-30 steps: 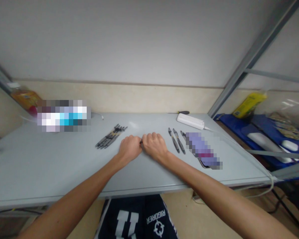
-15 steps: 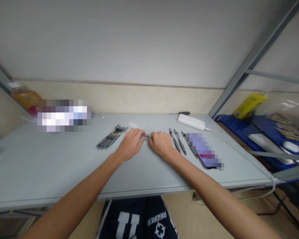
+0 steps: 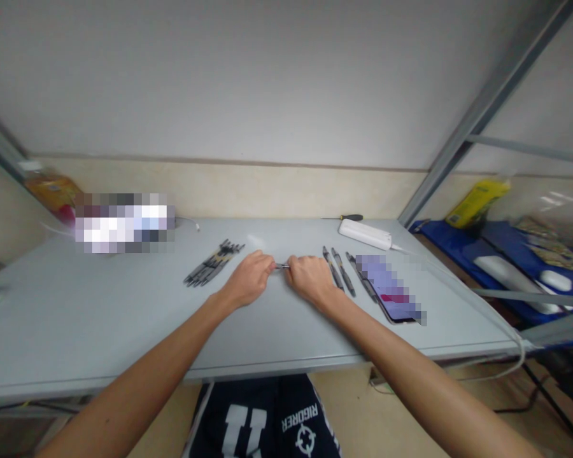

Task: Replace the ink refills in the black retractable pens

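Where the grey bench (image 3: 100, 318) spreads under both arms, the left hand (image 3: 246, 280) and right hand (image 3: 310, 278) meet near its middle, each pinching one end of a pen (image 3: 281, 266) held just above the surface, between a pen bundle (image 3: 213, 261) and three loose pens (image 3: 344, 271).

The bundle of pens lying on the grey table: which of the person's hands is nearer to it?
Left. The left hand sits just right of the bundle of pens; the right hand is farther right, beyond the left.
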Tool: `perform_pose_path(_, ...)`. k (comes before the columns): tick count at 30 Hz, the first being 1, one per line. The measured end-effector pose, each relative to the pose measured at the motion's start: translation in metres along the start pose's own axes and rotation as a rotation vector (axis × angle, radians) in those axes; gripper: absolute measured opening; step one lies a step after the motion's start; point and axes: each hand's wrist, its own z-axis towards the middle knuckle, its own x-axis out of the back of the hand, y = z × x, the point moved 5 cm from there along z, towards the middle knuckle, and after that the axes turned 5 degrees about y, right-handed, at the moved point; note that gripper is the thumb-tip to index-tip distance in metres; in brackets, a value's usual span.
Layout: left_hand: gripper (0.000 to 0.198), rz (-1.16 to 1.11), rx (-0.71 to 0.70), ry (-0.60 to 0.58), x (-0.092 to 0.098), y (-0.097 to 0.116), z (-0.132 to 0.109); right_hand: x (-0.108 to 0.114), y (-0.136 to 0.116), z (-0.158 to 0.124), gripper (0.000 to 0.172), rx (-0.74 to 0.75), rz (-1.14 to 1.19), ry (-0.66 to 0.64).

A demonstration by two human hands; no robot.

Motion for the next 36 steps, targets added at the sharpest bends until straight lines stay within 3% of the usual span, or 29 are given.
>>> perform_pose_path(8, 0.042, -0.266, 0.197, -0.104, -0.006, -0.006, 0.0, -0.002, 0.0, -0.005, 0.042, 0.078, -0.048, 0.124)
perform_pose_path(11, 0.043, -0.321, 0.241, -0.119, -0.006, -0.008, -0.001, -0.003, -0.003, -0.007, 0.039, 0.106, -0.062, 0.181)
perform_pose_path(16, 0.04, -0.311, 0.244, -0.013, 0.001, -0.011, 0.003, 0.003, -0.004, -0.013, 0.036, 0.115, -0.043, 0.3)
perform_pose_path(23, 0.025, -0.534, 0.314, 0.128, 0.005, -0.023, 0.003, -0.001, 0.009, -0.015, 0.031, 0.095, 0.152, 0.284)
perform_pose_path(29, 0.029, -0.741, 0.435, 0.077, -0.001, -0.028, 0.001, -0.001, 0.015, -0.018, 0.021, 0.105, 0.301, 0.371)
perform_pose_path(36, 0.028, -0.917, 0.442, 0.106, 0.001, -0.031, 0.002, -0.002, 0.027, -0.019, 0.018, 0.012, 0.525, 0.437)
